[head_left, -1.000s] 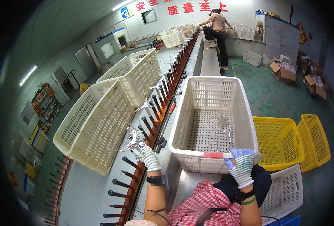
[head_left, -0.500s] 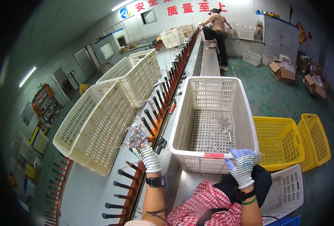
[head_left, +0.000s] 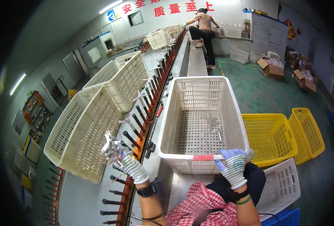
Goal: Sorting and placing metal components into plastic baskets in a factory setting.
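Observation:
My left hand [head_left: 132,167], in a striped knit glove, is closed around a bunch of shiny metal pieces [head_left: 111,149]; their exact kind cannot be made out. The bunch is beside the near white crate [head_left: 82,137] on the left, by a row of black-tipped upright pegs [head_left: 133,138]. My right hand [head_left: 233,167], gloved likewise, has its fingers hooked over the near rim of a large white crate [head_left: 178,160] in front of me. A few thin shiny pieces [head_left: 216,132] lie on that crate's perforated floor. A red label [head_left: 203,158] is on its rim.
Pegs run along the conveyor line into the distance, with another white crate [head_left: 127,81] beside it. Yellow crates [head_left: 270,139] and a pale crate [head_left: 280,188] stand on the right. A co-worker [head_left: 202,32] is at the far end. Open cardboard boxes [head_left: 272,67] sit on the floor.
My left hand has moved left with the metal pieces, closer to the near white crate. My right hand stays on the rim. The whole view has shifted slightly.

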Tool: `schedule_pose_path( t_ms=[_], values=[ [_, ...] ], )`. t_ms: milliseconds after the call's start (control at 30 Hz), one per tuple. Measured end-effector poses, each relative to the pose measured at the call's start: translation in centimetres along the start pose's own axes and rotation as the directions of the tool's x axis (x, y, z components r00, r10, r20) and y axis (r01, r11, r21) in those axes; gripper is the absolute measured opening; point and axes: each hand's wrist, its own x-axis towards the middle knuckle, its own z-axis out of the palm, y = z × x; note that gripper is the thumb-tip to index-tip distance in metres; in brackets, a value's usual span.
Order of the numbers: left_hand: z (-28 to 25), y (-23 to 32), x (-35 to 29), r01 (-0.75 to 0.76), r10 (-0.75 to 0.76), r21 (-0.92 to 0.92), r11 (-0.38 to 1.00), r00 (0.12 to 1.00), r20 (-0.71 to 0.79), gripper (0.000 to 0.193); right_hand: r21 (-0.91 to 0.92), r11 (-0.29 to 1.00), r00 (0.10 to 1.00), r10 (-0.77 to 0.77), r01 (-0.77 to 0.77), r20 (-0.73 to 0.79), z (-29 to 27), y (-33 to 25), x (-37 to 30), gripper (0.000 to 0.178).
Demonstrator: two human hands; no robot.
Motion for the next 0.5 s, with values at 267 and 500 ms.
schedule_pose_path(
  t_ms=[267, 500],
  values=[
    [-2.2, 9.7, 4.0, 0.520, 0.360, -0.615, 0.593, 0.513, 0.779, 0.033, -0.022, 1.000, 1.000, 0.003, -0.003, 0.013, 0.3, 0.0, -0.4, 0.034],
    [-2.9, 3.7, -1.8, 0.493, -0.106, -0.573, 0.655, 0.810, 0.576, 0.054, -0.003, 1.000, 1.000, 0.000, 0.000, 0.018, 0.4, -0.4, -0.5, 0.034]
  ],
)
